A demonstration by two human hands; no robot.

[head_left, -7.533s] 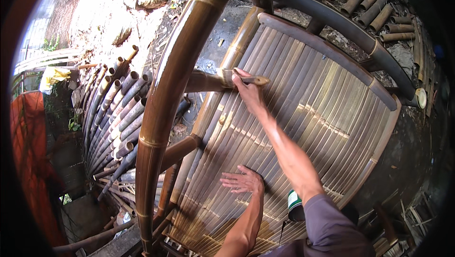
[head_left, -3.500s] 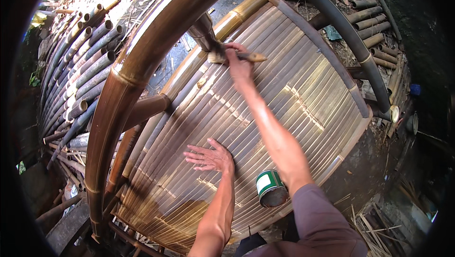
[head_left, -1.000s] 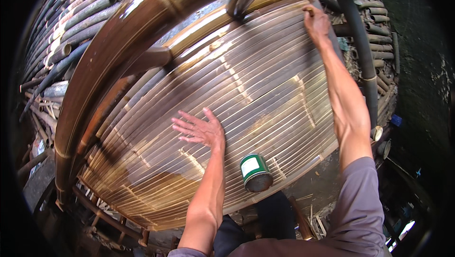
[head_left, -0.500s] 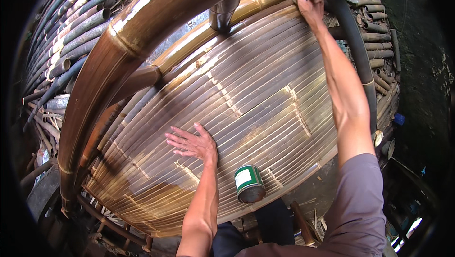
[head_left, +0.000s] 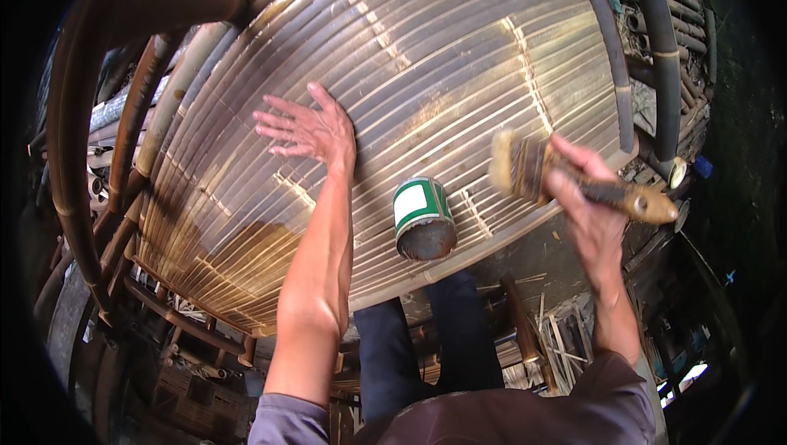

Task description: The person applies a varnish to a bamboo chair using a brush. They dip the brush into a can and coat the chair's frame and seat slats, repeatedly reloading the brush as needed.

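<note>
My right hand [head_left: 586, 199] grips a wide paintbrush [head_left: 611, 191] by its wooden handle, held above the right part of the slats. Its pale bristles point left, toward the tin. My left hand [head_left: 316, 129] is open, fingers spread, over the slatted bamboo seat [head_left: 443, 109]; whether it presses on the slats I cannot tell. Between the hands, close to the seat's near edge, stands a green tin [head_left: 424, 219] with a white label. The angle hides what the tin holds. A darker, shiny brown patch [head_left: 254, 244] covers slats at the seat's left end.
Thick brown bamboo poles [head_left: 78, 141] form a frame along the left. A dark bamboo post [head_left: 660, 59] rises at the right end. Cut bamboo poles [head_left: 676, 18] lie stacked behind it. Split bamboo strips [head_left: 561, 334] litter the ground below the seat's near edge.
My right hand has come back from the seat's far rail, bringing the paintbrush toward me. The view has shifted nearer. My left hand stays spread over the slats.
</note>
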